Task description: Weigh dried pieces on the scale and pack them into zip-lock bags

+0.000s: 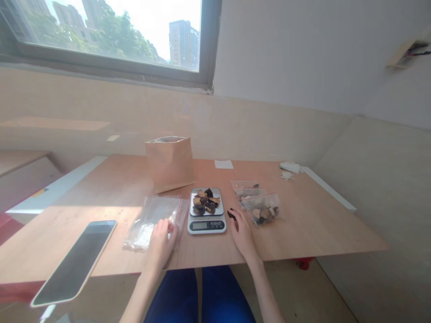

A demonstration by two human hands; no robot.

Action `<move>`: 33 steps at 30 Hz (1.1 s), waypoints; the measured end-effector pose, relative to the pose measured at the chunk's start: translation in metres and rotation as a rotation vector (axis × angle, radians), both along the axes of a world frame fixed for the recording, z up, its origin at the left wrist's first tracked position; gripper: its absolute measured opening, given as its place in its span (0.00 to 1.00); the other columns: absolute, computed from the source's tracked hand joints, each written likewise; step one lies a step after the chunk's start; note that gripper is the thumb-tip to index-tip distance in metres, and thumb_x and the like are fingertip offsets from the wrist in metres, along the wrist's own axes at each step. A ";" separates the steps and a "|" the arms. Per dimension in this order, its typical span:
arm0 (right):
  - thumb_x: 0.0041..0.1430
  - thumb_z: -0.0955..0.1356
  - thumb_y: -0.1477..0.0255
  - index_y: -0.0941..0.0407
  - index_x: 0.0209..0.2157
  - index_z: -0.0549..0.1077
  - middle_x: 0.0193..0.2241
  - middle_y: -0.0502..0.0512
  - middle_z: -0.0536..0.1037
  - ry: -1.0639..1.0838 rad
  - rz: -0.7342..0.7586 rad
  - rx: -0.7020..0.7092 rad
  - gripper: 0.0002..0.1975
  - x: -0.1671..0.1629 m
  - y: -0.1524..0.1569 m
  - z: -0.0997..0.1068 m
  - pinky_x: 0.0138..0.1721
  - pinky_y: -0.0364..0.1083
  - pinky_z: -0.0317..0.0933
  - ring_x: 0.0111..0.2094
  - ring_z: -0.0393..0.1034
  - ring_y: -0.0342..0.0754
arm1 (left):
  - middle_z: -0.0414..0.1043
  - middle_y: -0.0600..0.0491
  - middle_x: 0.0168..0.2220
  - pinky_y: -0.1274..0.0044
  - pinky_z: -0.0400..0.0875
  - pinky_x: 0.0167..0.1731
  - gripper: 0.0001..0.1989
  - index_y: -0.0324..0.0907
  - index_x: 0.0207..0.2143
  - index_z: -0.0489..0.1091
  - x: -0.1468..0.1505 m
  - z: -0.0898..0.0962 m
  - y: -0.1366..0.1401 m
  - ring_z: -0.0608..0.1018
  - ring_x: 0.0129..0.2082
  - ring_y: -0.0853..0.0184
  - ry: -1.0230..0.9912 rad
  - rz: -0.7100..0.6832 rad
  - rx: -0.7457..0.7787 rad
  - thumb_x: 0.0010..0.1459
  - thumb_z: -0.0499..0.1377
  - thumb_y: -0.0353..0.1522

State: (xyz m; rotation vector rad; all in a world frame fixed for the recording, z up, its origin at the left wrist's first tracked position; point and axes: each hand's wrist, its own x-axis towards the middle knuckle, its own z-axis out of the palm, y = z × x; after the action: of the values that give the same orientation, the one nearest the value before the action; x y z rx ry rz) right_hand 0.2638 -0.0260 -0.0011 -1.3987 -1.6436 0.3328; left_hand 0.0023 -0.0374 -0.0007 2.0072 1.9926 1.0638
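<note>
A white digital kitchen scale (206,227) sits in front of me, with several dried mushroom pieces (206,202) heaped on its plate. To its right, my right hand (241,229) rests by the table surface, its fingers closed on a dark dried mushroom piece (231,215). On the left of the scale, my left hand (163,237) lies over a stack of clear zip bags (143,224), fingers loosely bent and thumb apart, holding nothing that I can see. Beside my right hand are filled zip bags (262,208) with dried mushroom pieces inside, overlapping one another.
An open brown kraft pouch (170,163) stands upright behind the clear bags. A phone (77,260) juts over the left front edge of the wooden table (303,224). A white paper (223,164) lies at the back, and small white items (289,168) lie at the back right.
</note>
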 end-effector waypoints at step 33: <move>0.62 0.59 0.66 0.56 0.31 0.70 0.27 0.50 0.73 0.080 0.307 -0.149 0.12 -0.096 -0.038 0.074 0.30 0.41 0.58 0.27 0.65 0.43 | 0.62 0.57 0.23 0.77 0.62 0.26 0.13 0.44 0.25 0.58 0.031 0.056 -0.039 0.67 0.24 0.69 -0.267 -0.281 -0.034 0.60 0.46 0.39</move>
State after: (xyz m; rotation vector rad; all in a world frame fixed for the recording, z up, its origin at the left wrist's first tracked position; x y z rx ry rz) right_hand 0.1675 -0.0640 0.0724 -1.2208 -1.7965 0.6918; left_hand 0.0334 -0.0766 0.0548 1.9352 1.5354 1.1511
